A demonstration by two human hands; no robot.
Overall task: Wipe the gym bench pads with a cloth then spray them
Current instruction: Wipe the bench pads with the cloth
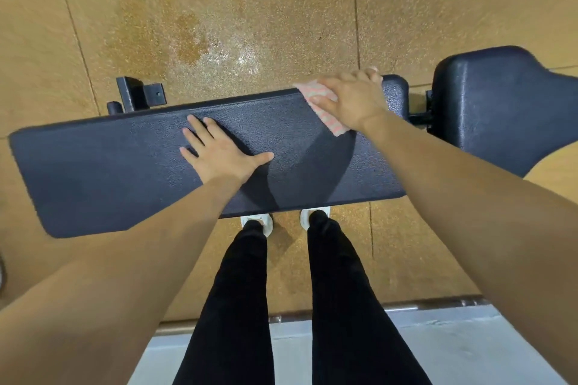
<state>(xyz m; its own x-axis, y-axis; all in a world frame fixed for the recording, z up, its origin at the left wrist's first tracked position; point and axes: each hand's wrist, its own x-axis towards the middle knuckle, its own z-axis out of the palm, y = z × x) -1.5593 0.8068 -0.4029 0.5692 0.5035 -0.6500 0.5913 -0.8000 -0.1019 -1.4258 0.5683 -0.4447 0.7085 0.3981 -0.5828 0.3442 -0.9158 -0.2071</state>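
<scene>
A long dark textured bench pad (109, 172) lies across the view in front of me. A second, smaller dark pad (500, 109) sits to its right, past a gap. My left hand (219, 153) rests flat on the middle of the long pad, fingers spread, holding nothing. My right hand (353, 97) presses a pink-and-white patterned cloth (325, 112) onto the far right end of the long pad, near its back edge. No spray bottle is in view.
The floor is speckled tan rubber (219, 25) with a wet-looking patch behind the bench. Black frame brackets (140, 94) stick out at the back left. My legs and white shoes (259, 222) stand against the pad's near edge. A metal bar (422, 306) lies behind my feet.
</scene>
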